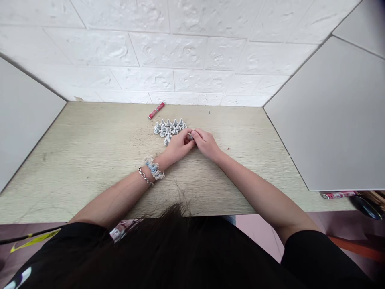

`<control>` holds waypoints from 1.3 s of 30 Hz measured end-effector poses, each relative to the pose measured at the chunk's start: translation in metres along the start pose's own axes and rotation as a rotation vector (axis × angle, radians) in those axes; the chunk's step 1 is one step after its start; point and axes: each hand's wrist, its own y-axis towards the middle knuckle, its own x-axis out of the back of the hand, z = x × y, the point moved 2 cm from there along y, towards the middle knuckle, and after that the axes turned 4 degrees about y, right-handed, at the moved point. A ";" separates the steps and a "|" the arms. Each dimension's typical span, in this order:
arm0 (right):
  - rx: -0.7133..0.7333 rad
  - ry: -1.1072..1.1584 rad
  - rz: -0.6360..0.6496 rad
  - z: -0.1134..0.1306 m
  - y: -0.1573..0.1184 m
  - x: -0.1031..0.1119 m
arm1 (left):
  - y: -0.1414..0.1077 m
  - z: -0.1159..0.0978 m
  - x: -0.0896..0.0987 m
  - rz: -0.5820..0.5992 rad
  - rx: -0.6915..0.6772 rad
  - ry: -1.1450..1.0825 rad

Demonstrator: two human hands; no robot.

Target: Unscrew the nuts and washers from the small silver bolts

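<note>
Small metal piece (pixel 191 137), partly hidden: pinched in the left hand's (pixel 178 146) grip. Right hand (pixel 207 143): fingertips set against the left's; whether its grip is closed on the piece cannot be told. Forearms: angled inward. Bolts (pixel 168 131): clustered upright on worktop (pixel 114 132), beside left hand. Red tube (pixel 156 110): laid beyond.

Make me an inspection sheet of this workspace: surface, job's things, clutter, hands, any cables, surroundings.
Surface: pale wood-grain tabletop, brownish specks near the middle.
Job's things: silvery metal bolts, clustered, mostly shank-up; small silvery metal piece just right of them.
Clutter: slim red cylindrical tube behind the bolts; red-and-white cylinder at far right.
Hands: left hand and right hand meet around the small piece; which grips it is unclear.
Cables: thin black cord or rod, lower left; cannot tell which.
Surroundings: white brick-patterned wall behind; flat pale grey panels either side.
</note>
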 end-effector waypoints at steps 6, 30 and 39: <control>0.008 -0.015 0.003 0.000 0.000 0.000 | 0.000 -0.001 0.000 0.005 -0.003 0.004; 0.020 -0.027 0.015 0.000 0.000 0.000 | 0.000 0.000 0.000 -0.001 -0.004 -0.009; 0.007 -0.027 0.017 0.000 -0.001 0.000 | 0.001 0.002 0.000 -0.030 0.037 -0.009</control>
